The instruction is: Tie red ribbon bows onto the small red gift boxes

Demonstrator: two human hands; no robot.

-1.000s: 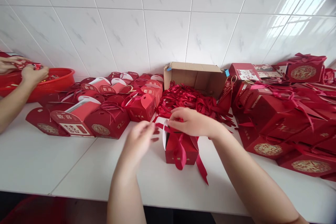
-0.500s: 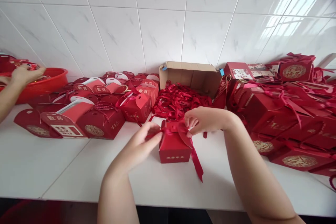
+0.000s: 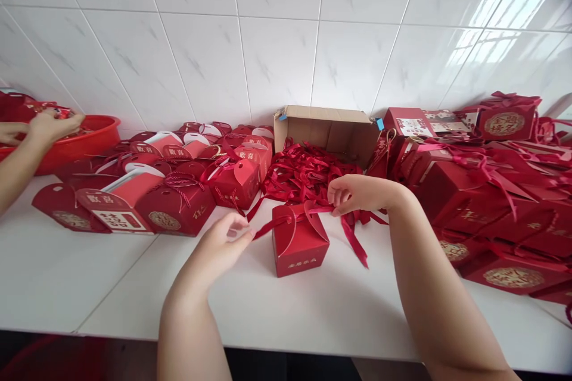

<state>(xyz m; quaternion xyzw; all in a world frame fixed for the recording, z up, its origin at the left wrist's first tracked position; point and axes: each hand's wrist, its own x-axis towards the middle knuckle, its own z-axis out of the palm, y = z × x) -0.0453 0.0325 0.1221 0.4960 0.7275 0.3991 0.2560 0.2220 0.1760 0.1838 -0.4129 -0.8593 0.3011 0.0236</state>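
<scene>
At the far left, another person's hands [image 3: 51,126] held a small red packet [image 3: 61,112] over an orange-red basin [image 3: 92,141] standing against the tiled wall [image 3: 277,59]. Next came a crowd of red boxes with arched flaps; in front of them three stood side by side: one with a gold emblem [image 3: 67,205], one with a white label [image 3: 118,208], and one with a twisted cord [image 3: 179,208] at its top. A smaller corded box [image 3: 236,184] sat just to their right.

Nearer to me, my left hand [image 3: 226,241] had thumb and fingertips pinched on one end of a red ribbon [image 3: 266,228]. From there the ribbon ran to the top of a small red gift box [image 3: 300,244], which stood upright on the white table [image 3: 348,315] between my hands, its curved flaps drawn together and gold characters low on its front. Behind it, a heap of loose red ribbons [image 3: 308,172] spilled from an open cardboard carton [image 3: 330,130].

The ribbon came out at the box's right side into my right hand [image 3: 351,193], fingers curled and closed on it, a loose tail hanging below. Far right, more red boxes [image 3: 482,202] were stacked, topped with ribbons and bows.
</scene>
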